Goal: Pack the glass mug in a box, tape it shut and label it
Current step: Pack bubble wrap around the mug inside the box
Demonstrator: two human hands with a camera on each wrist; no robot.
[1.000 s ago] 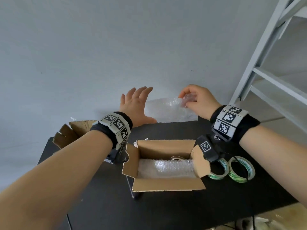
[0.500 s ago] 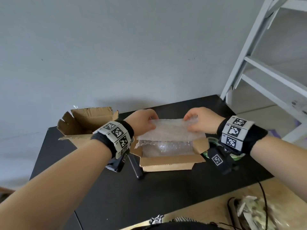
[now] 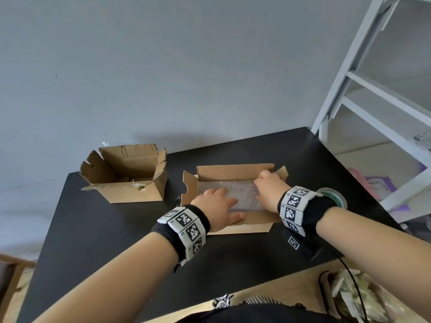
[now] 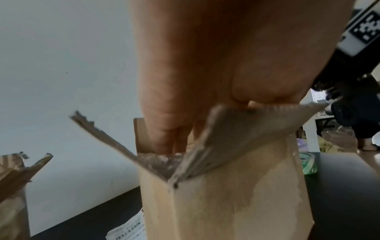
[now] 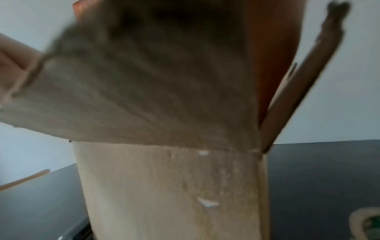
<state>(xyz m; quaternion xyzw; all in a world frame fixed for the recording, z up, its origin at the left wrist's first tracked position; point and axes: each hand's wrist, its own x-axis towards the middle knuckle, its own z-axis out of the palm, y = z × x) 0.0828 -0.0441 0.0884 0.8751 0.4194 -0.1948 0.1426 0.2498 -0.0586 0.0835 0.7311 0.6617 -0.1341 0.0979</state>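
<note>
Both hands have come down from holding the bubble wrap sheet (image 3: 235, 197) above the carton, and now they are inside it, pressing that sheet flat over the contents. From where I stand, the left hand (image 3: 215, 209) lies on the near left part of the sheet with fingers spread and fairly straight, thumb along the near flap. The right hand (image 3: 268, 192) is at the far right corner; its fingers look bent down into the box, but whether they pinch the sheet's edge I cannot tell. The left wrist view shows straight fingers (image 4: 164, 139) reaching down onto the plastic just inside the wall.

The glass mug itself is out of sight — my guess is that it sits under the padding in the cardboard box (image 3: 247, 227), whose four flaps stand open. A second, torn carton (image 3: 130, 183) sits open to the left on the black bench (image 3: 105, 241), and a roll of green tape (image 3: 335, 197) lies just beyond the right wrist. A printed label (image 4: 127, 230) lies on the bench by the box's left corner.

What worries me is the pressure: lean too hard on the sheet and the glass below takes the load. If the wrap bunches at one end, the flaps may not fold level — then the tape would seal over a bulge and lift.
</note>
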